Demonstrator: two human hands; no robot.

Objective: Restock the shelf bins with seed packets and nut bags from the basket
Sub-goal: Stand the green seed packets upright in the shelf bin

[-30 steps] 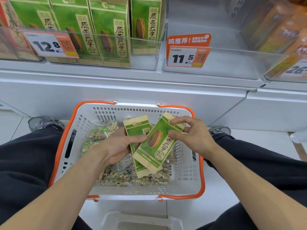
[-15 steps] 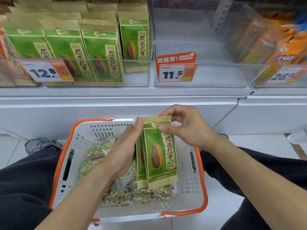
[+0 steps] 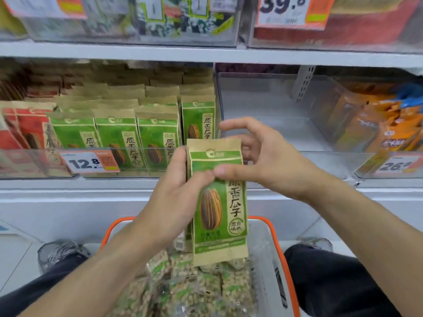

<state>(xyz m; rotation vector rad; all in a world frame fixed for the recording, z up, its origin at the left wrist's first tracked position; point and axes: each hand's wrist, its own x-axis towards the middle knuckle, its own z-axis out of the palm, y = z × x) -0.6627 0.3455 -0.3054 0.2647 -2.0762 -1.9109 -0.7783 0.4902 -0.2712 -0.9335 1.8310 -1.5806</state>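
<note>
Up front in the head view, the left hand (image 3: 176, 197) is gripping a small stack of green seed packets (image 3: 218, 202), thumb across the front one and fingers wrapped round the stack's left edge. How many packets are behind the front one cannot be told. The right hand (image 3: 263, 161) is pinching the front packet near its top, thumb on the printed face beside the left thumb, other fingers curled behind the upper edge, forefinger lifted free above it. The packets are standing upright, held just above the basket (image 3: 278, 236), which is sitting below them between the person's dark-trousered knees. Clear nut bags (image 3: 194, 282) are lying in a heap inside the basket, directly beneath the packets. Above and behind the basket, the left bin (image 3: 34, 163) is carrying rows of matching green packets with a 12.8 price tag (image 3: 88, 161) on its front wall. To the right of that bin, the middle bin (image 3: 286, 115) is showing bare clear walls. Farther right, orange bags (image 3: 375, 124) are standing in another bin.
</note>
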